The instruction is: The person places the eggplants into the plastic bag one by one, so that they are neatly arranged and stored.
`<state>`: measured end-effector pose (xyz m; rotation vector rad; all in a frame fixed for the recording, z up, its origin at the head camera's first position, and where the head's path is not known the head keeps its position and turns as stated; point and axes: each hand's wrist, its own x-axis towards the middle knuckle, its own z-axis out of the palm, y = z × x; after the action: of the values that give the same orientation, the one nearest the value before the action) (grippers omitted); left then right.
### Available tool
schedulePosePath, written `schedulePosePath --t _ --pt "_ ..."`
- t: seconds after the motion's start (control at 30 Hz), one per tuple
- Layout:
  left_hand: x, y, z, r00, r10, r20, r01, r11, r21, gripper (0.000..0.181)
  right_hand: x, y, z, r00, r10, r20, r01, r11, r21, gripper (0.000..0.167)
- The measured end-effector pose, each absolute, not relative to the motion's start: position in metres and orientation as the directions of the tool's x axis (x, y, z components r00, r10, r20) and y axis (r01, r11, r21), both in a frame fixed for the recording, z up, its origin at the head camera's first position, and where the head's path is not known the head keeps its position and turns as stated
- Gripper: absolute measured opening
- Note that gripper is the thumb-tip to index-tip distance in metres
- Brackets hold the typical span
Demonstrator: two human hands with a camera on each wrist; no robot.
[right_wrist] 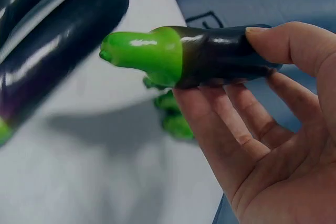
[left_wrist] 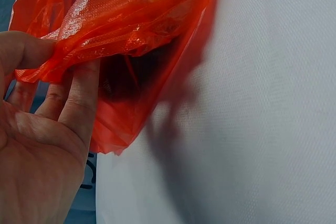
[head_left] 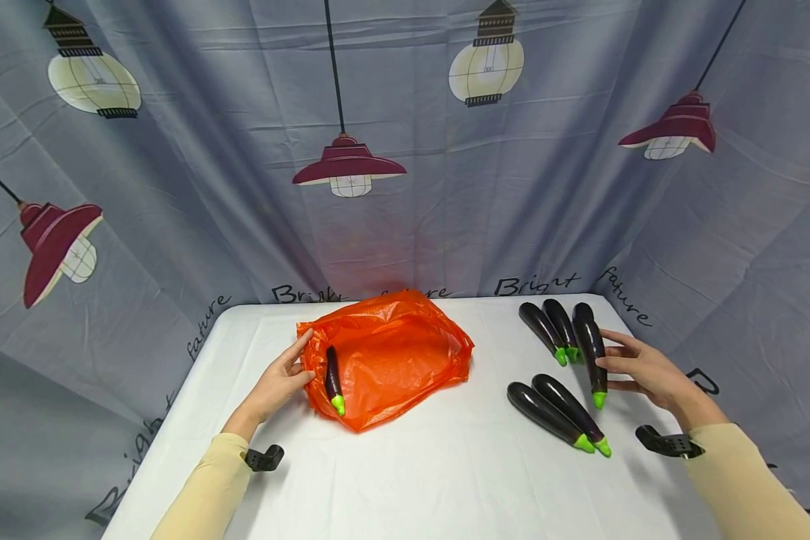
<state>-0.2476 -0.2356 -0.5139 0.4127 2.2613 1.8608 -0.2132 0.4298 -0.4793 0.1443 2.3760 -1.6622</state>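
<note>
1. I see L hand [head_left: 278,385], fingers & thumb clamped on bag [head_left: 405,360] edge; inner eggplant [head_left: 332,371] in bag's L side.
2. R hand [head_left: 651,371] clamped on held eggplant [head_left: 587,337] above tbl [head_left: 405,480].
3. Far pair [head_left: 541,328] & near pair [head_left: 547,416] of eggplants on tbl.

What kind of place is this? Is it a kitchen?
Probably not a kitchen. It looks more like a little filming corner, though I can't be sure. A grey-blue curtain printed with lamps hangs behind a white-covered table, and the person wears black wrist gadgets.
</note>
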Motion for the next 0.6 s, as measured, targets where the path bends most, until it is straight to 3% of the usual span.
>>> schedulePosePath --t 0.6 --pt "-0.249 -0.235 -0.516 -0.942 0.333 0.034 0.091 0.157 0.984 0.083 -0.226 0.365 -0.46 -0.975 -0.177 -0.137 0.096 0.223 -0.97 0.09"
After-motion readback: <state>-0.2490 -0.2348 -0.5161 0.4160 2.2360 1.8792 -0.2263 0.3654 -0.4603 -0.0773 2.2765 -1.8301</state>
